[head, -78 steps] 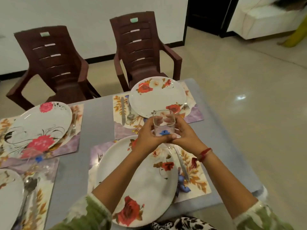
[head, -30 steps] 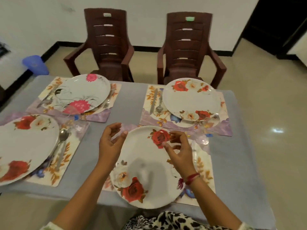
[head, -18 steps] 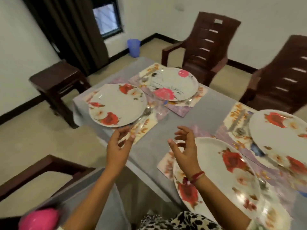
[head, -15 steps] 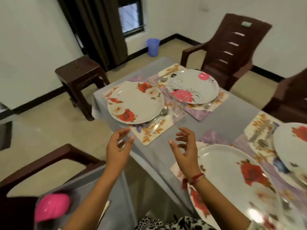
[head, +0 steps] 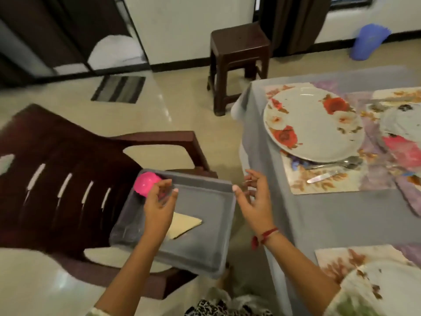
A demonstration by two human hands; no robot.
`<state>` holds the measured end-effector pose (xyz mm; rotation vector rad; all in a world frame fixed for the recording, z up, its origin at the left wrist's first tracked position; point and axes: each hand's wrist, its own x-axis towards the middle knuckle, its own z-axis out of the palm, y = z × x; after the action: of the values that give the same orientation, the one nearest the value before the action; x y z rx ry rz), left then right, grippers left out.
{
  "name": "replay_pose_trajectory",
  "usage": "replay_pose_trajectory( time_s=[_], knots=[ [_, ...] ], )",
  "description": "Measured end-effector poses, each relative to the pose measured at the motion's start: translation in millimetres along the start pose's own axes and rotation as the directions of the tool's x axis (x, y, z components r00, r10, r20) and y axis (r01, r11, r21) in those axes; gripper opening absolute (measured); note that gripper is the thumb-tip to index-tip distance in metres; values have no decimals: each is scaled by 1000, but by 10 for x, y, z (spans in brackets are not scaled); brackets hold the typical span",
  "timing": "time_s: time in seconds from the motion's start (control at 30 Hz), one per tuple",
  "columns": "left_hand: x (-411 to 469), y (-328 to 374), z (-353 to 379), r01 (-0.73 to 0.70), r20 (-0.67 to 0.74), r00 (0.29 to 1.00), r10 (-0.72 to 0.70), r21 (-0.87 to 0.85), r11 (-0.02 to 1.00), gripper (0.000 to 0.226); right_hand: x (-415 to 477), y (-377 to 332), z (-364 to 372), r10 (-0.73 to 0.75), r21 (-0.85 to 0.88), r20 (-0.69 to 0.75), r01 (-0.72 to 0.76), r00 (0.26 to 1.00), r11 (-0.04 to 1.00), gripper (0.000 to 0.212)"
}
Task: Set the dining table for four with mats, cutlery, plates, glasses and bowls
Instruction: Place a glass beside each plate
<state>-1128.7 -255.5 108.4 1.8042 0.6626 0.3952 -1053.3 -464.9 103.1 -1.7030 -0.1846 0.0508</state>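
The left hand (head: 159, 202) hangs over a grey tray (head: 200, 254) that sits on the seat of a brown chair (head: 68, 179). Its fingers are loosely spread and curved and grip nothing. Its fingertips lie just in front of a pink bowl (head: 144, 183) in the tray's far left corner, and I cannot tell whether they touch it. The right hand (head: 252, 199) is in the air beside the tray's far right corner, between the tray and the table (head: 330, 220). Its fingers are relaxed and apart and it is empty, with a red thread (head: 265, 234) round the wrist. A folded cream sheet (head: 185, 223) lies flat in the tray, partly under the left forearm. Something clear stands along the tray's left side (too blurred to name). The table, to the right, has a grey cloth. On it a flowered plate (head: 314, 126) rests on a mat (head: 337, 185). A spoon (head: 339, 164) lies just beside the plate's near rim and a knife (head: 322, 177) lies next to the spoon, both on the mat. A second plate (head: 403, 126) with a pink flower shows at the right edge. A third plate (head: 376, 290) on its own mat is at the lower right, nearest the person. Beyond the table's corner stands a dark stool (head: 239, 49), with a blue bin (head: 369, 42) by the wall and a striped rug (head: 118, 88) on the floor.
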Motion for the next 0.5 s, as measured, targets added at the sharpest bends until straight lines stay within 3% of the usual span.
replay_pose_trajectory(
  time_s=[0.13, 0.33, 0.5],
  knots=[
    [114, -348, -371, 99, -117, 989, -91, 69, 993, 23, 56, 109, 420, 5, -62, 187, 7, 982, 998, 48],
    [226, -867, -871, 261, -290, 935, -203, 178, 949, 38, 43, 427, 991, 43, -213, 466, 65, 884, 975, 49],
    [303, -1463, -1257, 410, -273, 903, -333, 311, 857, 51, -98, 852, 1605, 98, -291, 645, 125, 757, 949, 56]
  ],
)
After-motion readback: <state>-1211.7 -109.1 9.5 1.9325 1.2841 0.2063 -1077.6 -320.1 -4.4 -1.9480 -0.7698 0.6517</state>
